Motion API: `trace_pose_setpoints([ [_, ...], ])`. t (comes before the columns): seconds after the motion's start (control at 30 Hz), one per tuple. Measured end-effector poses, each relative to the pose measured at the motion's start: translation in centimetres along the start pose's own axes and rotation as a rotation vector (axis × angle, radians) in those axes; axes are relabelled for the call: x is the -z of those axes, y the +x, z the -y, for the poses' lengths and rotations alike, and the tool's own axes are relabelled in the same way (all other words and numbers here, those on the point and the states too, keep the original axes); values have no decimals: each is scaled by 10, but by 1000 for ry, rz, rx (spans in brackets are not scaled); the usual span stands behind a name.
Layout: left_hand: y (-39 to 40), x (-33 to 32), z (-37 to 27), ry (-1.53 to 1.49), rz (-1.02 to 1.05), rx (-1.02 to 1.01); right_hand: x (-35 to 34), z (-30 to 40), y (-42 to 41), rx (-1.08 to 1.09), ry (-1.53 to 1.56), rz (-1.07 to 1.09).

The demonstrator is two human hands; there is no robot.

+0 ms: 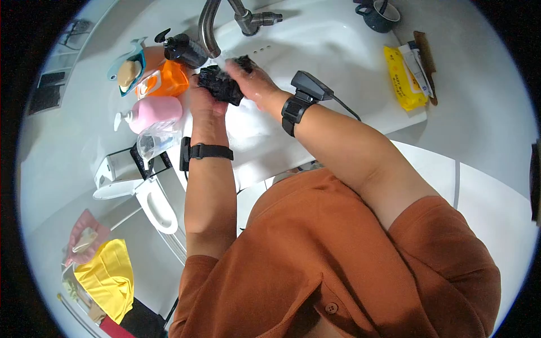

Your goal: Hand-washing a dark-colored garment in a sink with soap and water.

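Note:
A wet, bunched black cloth [220, 84] is held between both hands over the white sink basin [304, 55]. My left hand [206, 99] grips its left end from below. Around its right end curl the fingers of my right hand [253, 82], where a dark bit of cloth shows above the fingers. Water runs from the curved metal faucet [208, 31] just above, falling between the hands onto the cloth. The fingertips of both hands are partly hidden by the fabric.
On the left ledge stand a dark pump bottle [184, 50], an orange wipes pack [165, 80], a pink pump bottle [156, 113], a clear bottle [156, 139] and a soap dish [137, 63]. To the right lie a dark mug [380, 19], yellow wipes [401, 80] and a comb [424, 50].

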State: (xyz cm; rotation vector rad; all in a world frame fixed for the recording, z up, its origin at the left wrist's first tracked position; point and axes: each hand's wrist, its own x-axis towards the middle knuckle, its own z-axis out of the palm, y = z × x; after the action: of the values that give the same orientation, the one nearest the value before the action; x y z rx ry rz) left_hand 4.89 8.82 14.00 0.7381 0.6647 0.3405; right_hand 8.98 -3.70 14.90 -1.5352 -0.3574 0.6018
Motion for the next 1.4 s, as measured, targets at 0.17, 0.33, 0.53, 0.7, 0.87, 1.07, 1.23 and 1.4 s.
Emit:
trace_pose_setpoints([
  [0.17, 0, -5, 11, 0, 14, -120, 4, 1, 4, -430, 804, 2],
  [0.33, -4, 13, 25, 113, 47, 61, 12, 2, 19, -486, 1063, 132],
  [0.53, -27, 9, 22, -63, 95, 313, -5, -24, 5, 56, 135, -216],
  [0.7, -44, -15, 23, -232, 136, 307, 6, -11, -12, 214, -302, -84],
  [0.87, -12, 10, 32, -193, 112, 212, -7, -4, -25, 232, -252, -203],
  [1.07, -21, -22, 39, -125, -33, 111, 6, -5, -17, -244, 465, -220],
  [1.23, -34, -45, 38, -114, 164, 350, 34, 6, -34, 324, -366, -284],
  [1.4, -43, -64, 53, -161, 238, 433, 70, -3, -42, 652, -501, -242],
])
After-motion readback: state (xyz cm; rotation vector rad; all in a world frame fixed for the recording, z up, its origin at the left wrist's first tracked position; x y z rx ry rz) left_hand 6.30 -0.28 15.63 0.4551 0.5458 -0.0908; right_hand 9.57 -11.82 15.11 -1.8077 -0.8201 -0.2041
